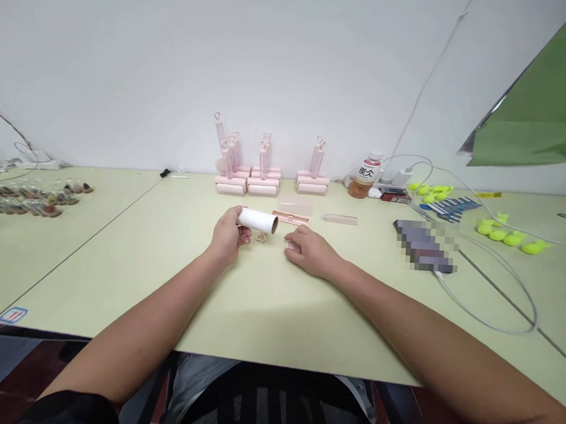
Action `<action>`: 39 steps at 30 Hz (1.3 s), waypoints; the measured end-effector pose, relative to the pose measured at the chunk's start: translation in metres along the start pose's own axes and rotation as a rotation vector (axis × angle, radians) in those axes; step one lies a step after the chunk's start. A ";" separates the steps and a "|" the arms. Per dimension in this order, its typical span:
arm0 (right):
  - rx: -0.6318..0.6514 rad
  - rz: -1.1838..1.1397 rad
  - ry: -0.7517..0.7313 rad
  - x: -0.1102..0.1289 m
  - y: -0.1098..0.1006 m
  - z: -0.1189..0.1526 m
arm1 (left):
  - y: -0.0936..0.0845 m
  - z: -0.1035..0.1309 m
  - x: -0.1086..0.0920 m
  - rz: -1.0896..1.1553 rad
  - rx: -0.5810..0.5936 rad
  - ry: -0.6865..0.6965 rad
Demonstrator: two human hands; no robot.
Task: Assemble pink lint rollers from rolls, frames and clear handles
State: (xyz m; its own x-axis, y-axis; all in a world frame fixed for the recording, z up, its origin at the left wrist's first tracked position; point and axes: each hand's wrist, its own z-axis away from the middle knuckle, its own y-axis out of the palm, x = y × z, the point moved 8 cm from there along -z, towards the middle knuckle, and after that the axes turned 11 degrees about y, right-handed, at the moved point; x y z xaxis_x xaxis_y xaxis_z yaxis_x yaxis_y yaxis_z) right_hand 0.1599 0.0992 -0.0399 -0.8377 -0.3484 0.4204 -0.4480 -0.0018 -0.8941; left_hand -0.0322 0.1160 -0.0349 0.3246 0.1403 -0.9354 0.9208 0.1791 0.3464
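Note:
My left hand (227, 235) is closed around one end of a white lint roller refill (257, 221), whose hollow core faces right. My right hand (310, 249) is curled just to the right, with a small pale piece (292, 245) at its fingertips, too small to name. Between the hands, on the table, lies a small pink heart-shaped loop (261, 237). Behind them are a pink lint roller body (291, 218), a clear cover (296, 208) and a pale pink handle (340, 219) lying flat.
Several pink lint rollers (263, 186) stand against the wall with handles upright. To their right is a drink bottle (365, 176). A phone (423, 246) with a white cable lies at the right, near yellow-green pieces (509, 235). Wrapped items (29, 196) lie far left.

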 end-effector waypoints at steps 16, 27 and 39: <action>-0.210 -0.712 0.095 -0.011 -0.021 0.013 | 0.005 0.003 0.016 -0.110 0.069 -0.050; -0.174 -0.949 0.055 -0.002 -0.014 0.019 | 0.021 0.015 0.023 -0.201 0.227 -0.032; -0.168 -1.054 0.015 -0.003 -0.010 0.018 | 0.022 0.013 0.024 -0.143 0.244 -0.046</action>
State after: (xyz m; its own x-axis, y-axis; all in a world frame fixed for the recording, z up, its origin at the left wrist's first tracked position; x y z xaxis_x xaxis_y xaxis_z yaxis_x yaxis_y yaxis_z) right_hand 0.1728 0.0836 -0.0349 -0.0057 -0.2349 0.9720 -0.9851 -0.1660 -0.0459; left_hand -0.0012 0.1104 -0.0512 0.1923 0.0854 -0.9776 0.9809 -0.0469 0.1888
